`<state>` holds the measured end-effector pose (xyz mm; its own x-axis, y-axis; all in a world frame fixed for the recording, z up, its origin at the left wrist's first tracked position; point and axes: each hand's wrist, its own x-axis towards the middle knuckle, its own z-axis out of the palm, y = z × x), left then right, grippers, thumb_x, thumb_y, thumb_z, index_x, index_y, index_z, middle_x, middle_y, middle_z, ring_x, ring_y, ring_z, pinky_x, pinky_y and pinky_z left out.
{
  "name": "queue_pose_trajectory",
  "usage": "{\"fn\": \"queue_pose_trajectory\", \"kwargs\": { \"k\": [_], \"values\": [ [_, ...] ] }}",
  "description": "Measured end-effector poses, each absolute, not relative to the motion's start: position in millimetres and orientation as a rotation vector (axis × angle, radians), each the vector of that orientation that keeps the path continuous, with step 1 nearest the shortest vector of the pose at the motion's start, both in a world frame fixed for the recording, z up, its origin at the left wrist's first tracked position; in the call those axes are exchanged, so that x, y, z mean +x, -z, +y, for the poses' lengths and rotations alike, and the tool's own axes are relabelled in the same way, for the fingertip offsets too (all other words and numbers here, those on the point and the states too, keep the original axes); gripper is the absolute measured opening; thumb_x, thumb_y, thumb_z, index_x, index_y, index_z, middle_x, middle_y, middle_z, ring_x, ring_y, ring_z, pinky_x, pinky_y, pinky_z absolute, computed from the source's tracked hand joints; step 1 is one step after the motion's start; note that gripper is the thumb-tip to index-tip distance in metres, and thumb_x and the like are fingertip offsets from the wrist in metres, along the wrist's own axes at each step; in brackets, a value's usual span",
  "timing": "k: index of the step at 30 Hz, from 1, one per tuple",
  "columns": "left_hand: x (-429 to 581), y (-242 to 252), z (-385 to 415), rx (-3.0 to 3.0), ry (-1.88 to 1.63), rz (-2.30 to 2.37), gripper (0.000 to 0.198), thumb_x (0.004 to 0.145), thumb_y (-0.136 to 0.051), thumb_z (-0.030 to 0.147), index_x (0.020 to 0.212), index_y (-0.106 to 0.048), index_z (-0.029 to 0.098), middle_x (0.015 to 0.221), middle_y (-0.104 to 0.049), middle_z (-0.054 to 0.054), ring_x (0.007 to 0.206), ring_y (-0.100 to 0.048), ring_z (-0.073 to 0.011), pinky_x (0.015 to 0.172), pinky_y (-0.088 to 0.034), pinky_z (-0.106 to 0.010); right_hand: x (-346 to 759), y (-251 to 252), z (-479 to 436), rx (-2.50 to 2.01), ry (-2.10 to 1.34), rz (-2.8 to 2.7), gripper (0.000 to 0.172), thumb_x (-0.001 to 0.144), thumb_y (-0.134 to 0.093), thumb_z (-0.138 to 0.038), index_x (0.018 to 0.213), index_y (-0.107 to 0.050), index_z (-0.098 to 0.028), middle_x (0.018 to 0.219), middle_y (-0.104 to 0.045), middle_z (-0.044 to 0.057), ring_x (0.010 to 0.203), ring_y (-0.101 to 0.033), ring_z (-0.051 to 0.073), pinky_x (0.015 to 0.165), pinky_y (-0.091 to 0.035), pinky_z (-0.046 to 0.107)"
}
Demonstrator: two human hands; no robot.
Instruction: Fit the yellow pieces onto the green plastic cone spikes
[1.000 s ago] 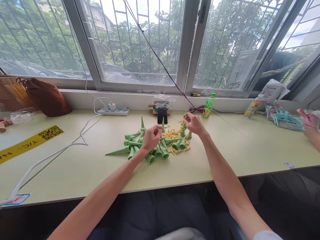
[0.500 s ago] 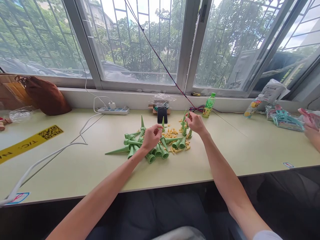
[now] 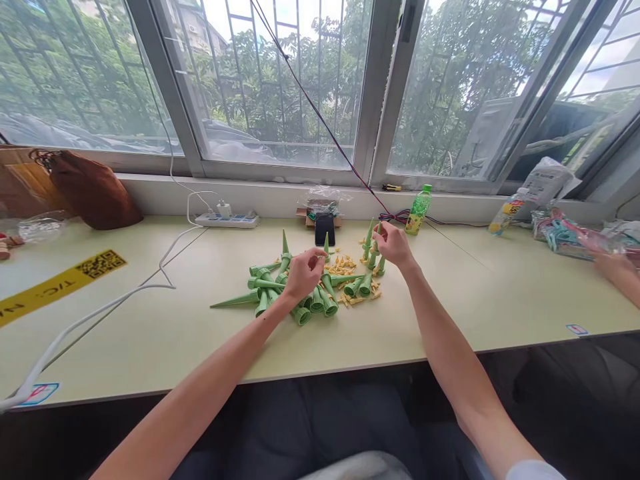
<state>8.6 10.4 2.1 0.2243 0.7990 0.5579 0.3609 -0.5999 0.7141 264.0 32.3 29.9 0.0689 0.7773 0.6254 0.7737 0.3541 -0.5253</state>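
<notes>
A heap of green plastic cone spikes (image 3: 280, 288) lies on the pale table (image 3: 165, 333), with several small yellow pieces (image 3: 345, 267) scattered beside it. My left hand (image 3: 303, 273) hovers over the heap, its fingers pinched on a thin green piece. Farther right, my right hand (image 3: 393, 245) is closed round an upright green spike (image 3: 369, 240) that stands among a few other upright spikes (image 3: 373, 263).
A black phone (image 3: 325, 229) leans at the window sill behind the heap, next to a green bottle (image 3: 417, 210) and a power strip (image 3: 227, 221) with a white cable (image 3: 100, 313). A brown bag (image 3: 90, 190) sits far left. Another person's hand (image 3: 613, 267) works among bags at the right.
My right hand has moved the spike slightly up and away, toward the window. My left hand has barely shifted. The other person's hand at the right has moved.
</notes>
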Motion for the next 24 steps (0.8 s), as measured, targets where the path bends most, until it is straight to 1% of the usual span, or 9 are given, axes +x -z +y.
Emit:
{"fn": "queue_pose_trajectory", "kwargs": {
  "k": [14, 20, 24],
  "values": [
    [9.2, -1.7, 9.4, 2.073, -1.341, 1.075, 0.021, 0.085, -0.052, 0.032, 0.089, -0.066, 0.016, 0.054, -0.059, 0.001, 0.047, -0.05, -0.0119, 0.05, -0.041, -0.024, 267.9, -27.5, 36.7, -1.432, -0.04, -1.655, 0.007, 0.081, -0.051, -0.025, 0.079, -0.054, -0.019, 0.078, -0.067, 0.005, 0.068, -0.061, 0.018, 0.066, -0.045, 0.029],
    [9.2, -0.9, 10.6, 2.084, -1.345, 1.058, 0.022, 0.086, -0.051, 0.032, 0.089, -0.066, 0.015, 0.054, -0.058, 0.001, 0.047, -0.051, -0.0117, 0.049, -0.041, -0.023, 267.2, -26.7, 37.5, -1.463, -0.019, -1.635, 0.008, 0.079, -0.053, -0.026, 0.076, -0.053, -0.019, 0.076, -0.066, 0.004, 0.066, -0.06, 0.016, 0.067, -0.045, 0.028],
    [9.3, -1.4, 9.9, 2.08, -1.342, 1.052, 0.022, 0.086, -0.051, 0.031, 0.089, -0.065, 0.014, 0.054, -0.057, 0.001, 0.047, -0.049, -0.0113, 0.049, -0.041, -0.022, 265.0, -26.0, 36.4, -1.513, -0.005, -1.603, 0.012, 0.079, -0.055, -0.03, 0.08, -0.055, -0.019, 0.075, -0.065, 0.003, 0.066, -0.06, 0.015, 0.069, -0.046, 0.028]
  ]
}}
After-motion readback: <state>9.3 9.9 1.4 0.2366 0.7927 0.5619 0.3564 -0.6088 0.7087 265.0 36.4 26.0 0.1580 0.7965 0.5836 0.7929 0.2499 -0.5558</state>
